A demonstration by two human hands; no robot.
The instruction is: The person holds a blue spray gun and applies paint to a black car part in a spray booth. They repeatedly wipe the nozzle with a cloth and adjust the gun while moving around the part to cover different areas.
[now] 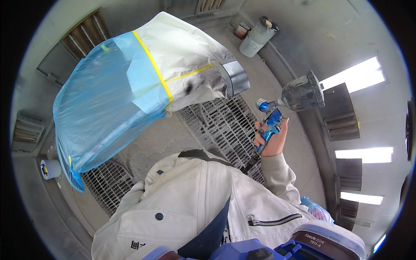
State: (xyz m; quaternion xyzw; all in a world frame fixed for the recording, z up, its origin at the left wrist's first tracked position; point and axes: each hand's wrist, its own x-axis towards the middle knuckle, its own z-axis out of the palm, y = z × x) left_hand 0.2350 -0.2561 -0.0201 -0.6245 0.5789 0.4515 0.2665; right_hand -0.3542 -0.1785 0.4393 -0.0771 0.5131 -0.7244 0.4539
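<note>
My right hand (277, 141) is closed around the grip of a blue spray gun (273, 119), held up right of centre. A cloudy, paint-stained cup (302, 92) is attached to the gun and tilts toward the right. A hose fitting (251, 162) runs down from the handle. My left hand is out of sight. Ahead and to the left stands a large covered object, wrapped in blue plastic film (93, 99) and white masking paper (177, 37), with yellow tape (152, 65) along the seam. A glossy grey panel (236, 77) shows at its right end, apart from the gun.
Metal floor grating (225, 123) lies below the covered object. A grey bin (258, 38) and a small can (242, 30) stand at the far wall. A white bucket (51, 169) sits at the left. Light panels (355, 74) line the right wall. Respirator parts (327, 240) block the lower edge.
</note>
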